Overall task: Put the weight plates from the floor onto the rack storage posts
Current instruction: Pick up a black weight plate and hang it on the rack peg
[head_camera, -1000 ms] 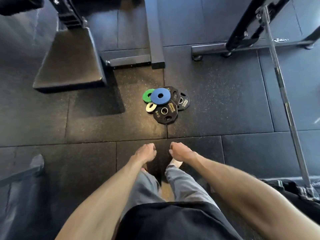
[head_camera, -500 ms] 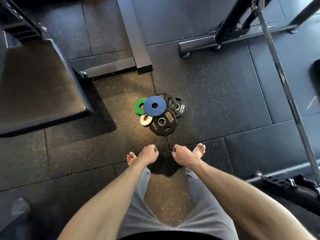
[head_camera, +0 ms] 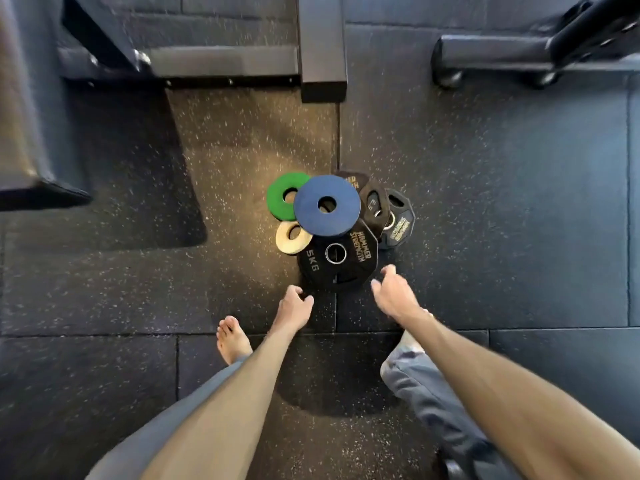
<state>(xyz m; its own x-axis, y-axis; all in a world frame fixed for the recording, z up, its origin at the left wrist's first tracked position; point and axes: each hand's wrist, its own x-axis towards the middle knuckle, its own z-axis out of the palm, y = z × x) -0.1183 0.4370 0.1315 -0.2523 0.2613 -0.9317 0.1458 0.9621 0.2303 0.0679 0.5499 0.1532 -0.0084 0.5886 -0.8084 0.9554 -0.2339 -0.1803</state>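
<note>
Dark rubber floor (head_camera: 485, 202) with tiny white specks lay under everything. Both hands reached down toward a pile of weight plates, and they held nothing. The left hand (head_camera: 294, 306) had its fingers loosely curled, just beside the near edge of the big black plate (head_camera: 332, 271). The right hand (head_camera: 393, 296) had its fingers loose and spread at the same plate's right edge. I could not tell if it touched. The hands were apart, one on each side of that plate.

The big black plate lay flat on the floor and said 5KG. A blue plate (head_camera: 327, 209) sat on top of its far edge. The blue plate also covered part of a green plate (head_camera: 278, 199), a small cream ring (head_camera: 289, 240) and a second black plate (head_camera: 372, 199). A third black plate (head_camera: 400, 223) lay at the right of the pile, partly hidden.

A bare foot (head_camera: 232, 339) stood near the left hand. Farther off were a metal bar (head_camera: 322, 46), a rack foot (head_camera: 502, 53) and a dark pad (head_camera: 20, 116).
</note>
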